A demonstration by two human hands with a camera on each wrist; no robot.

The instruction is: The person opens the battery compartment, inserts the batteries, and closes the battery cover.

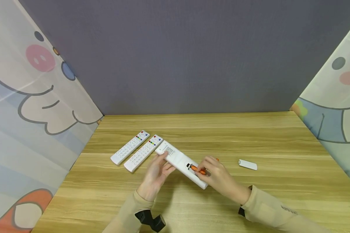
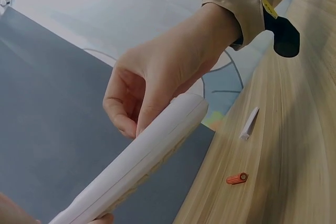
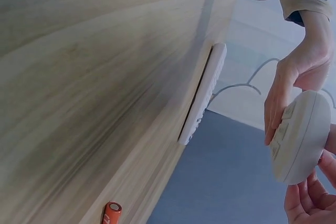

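A white remote control (image 1: 176, 159) is held above the table, its back with a printed code turned up and its buttons facing down. My left hand (image 1: 155, 177) grips it near one end, thumb over the back and fingers below. At the open battery compartment, my right hand (image 1: 218, 177) pinches an orange battery (image 1: 193, 168), which sits partly over the slot; how far in it lies is hidden by the fingers. Another orange battery (image 2: 237, 178) lies on the table beyond the right hand. The white battery cover (image 1: 248, 164) rests on the table to the right.
Two more white remotes, an outer one (image 1: 130, 147) and an inner one (image 1: 144, 153), lie buttons up at the left, side by side. A grey panel (image 1: 192, 64) rises behind the wooden table (image 1: 192, 126). Printed cloths (image 1: 20, 106) hang on both sides.
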